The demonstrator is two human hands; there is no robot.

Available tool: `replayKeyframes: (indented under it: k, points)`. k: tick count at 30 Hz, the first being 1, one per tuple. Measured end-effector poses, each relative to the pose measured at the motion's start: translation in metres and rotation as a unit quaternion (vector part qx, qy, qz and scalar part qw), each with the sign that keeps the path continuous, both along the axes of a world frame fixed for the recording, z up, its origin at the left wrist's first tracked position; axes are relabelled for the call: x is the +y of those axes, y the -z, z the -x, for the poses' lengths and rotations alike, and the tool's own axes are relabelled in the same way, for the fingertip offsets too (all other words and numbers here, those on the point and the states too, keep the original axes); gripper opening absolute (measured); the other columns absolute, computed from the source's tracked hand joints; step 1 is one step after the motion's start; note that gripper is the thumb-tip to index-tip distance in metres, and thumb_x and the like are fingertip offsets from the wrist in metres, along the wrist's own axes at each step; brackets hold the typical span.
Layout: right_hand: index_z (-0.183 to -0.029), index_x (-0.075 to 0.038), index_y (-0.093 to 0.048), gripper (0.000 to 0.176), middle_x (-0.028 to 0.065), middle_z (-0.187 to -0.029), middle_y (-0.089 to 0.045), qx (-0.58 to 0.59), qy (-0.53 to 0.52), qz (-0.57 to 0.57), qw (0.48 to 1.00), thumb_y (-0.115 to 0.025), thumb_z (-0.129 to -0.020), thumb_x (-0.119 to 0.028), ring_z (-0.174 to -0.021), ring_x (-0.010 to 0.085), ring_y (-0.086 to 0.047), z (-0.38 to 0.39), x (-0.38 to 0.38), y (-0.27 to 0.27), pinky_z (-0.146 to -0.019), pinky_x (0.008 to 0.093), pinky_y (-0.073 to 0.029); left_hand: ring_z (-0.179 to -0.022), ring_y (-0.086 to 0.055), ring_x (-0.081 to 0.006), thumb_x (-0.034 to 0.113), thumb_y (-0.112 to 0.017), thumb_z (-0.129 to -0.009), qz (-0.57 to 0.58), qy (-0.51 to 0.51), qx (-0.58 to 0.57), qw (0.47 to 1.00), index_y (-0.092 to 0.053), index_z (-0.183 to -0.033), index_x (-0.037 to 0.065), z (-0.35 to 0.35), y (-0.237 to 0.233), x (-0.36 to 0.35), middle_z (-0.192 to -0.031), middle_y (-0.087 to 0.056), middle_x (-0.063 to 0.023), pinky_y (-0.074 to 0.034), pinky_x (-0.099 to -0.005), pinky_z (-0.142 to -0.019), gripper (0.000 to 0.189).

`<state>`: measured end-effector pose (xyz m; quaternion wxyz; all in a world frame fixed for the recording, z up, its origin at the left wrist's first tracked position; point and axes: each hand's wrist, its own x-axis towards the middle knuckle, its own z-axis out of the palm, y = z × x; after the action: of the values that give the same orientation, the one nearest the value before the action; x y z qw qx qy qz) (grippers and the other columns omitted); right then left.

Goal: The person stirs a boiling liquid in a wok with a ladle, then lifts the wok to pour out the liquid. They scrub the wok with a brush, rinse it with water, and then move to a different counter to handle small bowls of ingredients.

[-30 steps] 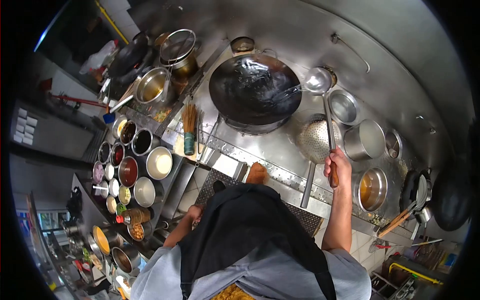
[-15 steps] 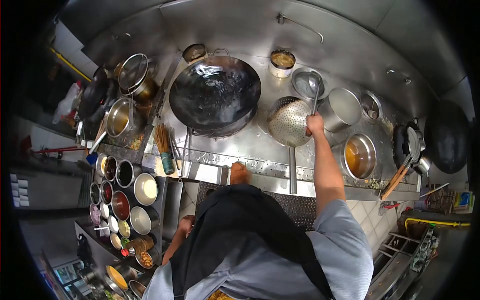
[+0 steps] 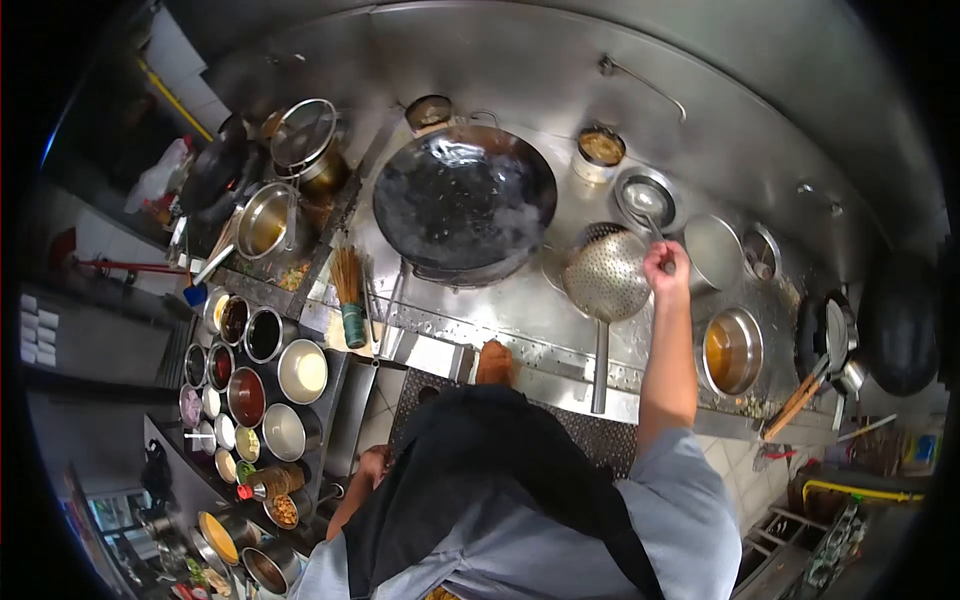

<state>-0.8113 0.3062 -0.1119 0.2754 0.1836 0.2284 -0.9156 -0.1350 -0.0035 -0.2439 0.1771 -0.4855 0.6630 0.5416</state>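
Note:
My right hand (image 3: pixel 667 266) is closed around the long handle of a metal ladle (image 3: pixel 652 226), whose bowl end reaches into a small round metal bowl (image 3: pixel 660 188) at the back of the steel counter. Just left of that hand, a perforated skimmer (image 3: pixel 607 278) rests over a round vessel, its handle pointing toward me. My left hand (image 3: pixel 374 466) hangs low beside the black apron (image 3: pixel 470 450). Its fingers look loosely curled, partly hidden, with nothing visible in them. A large dark wok (image 3: pixel 465 205) with steam rising sits on the burner left of the skimmer.
A tall steel pot (image 3: pixel 714 250) and a pot of amber liquid (image 3: pixel 730 350) stand at right. A bamboo brush (image 3: pixel 348 300) lies left of center. Containers of sauces and ingredients, including a red sauce (image 3: pixel 247 397), crowd the left side. A can (image 3: pixel 600 152) stands at the back.
The view has shifted, so the counter appears farther right and lower. The ladle's handle has changed angle, now leaning up and left from my right hand. My left hand still hangs at my side.

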Motion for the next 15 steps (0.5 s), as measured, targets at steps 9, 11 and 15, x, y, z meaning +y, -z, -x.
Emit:
replayKeyframes:
  k: [9,11,15]
  points:
    - [-0.100,0.004,-0.051,0.022,0.0013,-0.068,-0.053,0.018,-0.124,0.069,0.990,-0.048,-0.084,-0.011,-0.054,0.0111,-0.052,-0.076,-0.006,-0.090,-0.045,0.0251,-0.042,-0.045,-0.041,-0.0143,0.027,-0.045,-0.091,-0.037,0.029,0.088,0.995,-0.056,-0.086,0.014,-0.047,0.099,-0.012,-0.063,-0.052,-0.0030,-0.033,-0.0326,-0.038,0.017]
    - [-0.104,0.005,-0.051,0.025,0.0014,-0.069,-0.053,0.025,-0.147,0.082,0.985,-0.049,-0.084,-0.011,-0.055,0.0111,-0.051,-0.097,-0.008,-0.111,-0.046,0.0251,-0.041,-0.049,-0.045,-0.0142,0.029,-0.048,-0.089,-0.009,0.044,0.085,0.995,-0.059,-0.093,0.014,-0.035,0.094,-0.016,-0.069,-0.057,-0.0040,-0.040,-0.0316,-0.043,0.019]
    - [-0.115,0.007,-0.052,0.034,0.0010,-0.071,-0.052,0.030,-0.200,0.106,0.974,-0.049,-0.086,-0.013,-0.054,0.0100,-0.048,-0.130,-0.016,-0.134,-0.045,0.0252,-0.039,-0.053,-0.049,-0.0139,0.026,-0.048,-0.088,-0.140,-0.158,-0.034,0.977,-0.060,-0.105,0.015,0.014,0.051,-0.022,-0.076,-0.062,-0.0040,-0.048,-0.0331,-0.050,0.024]
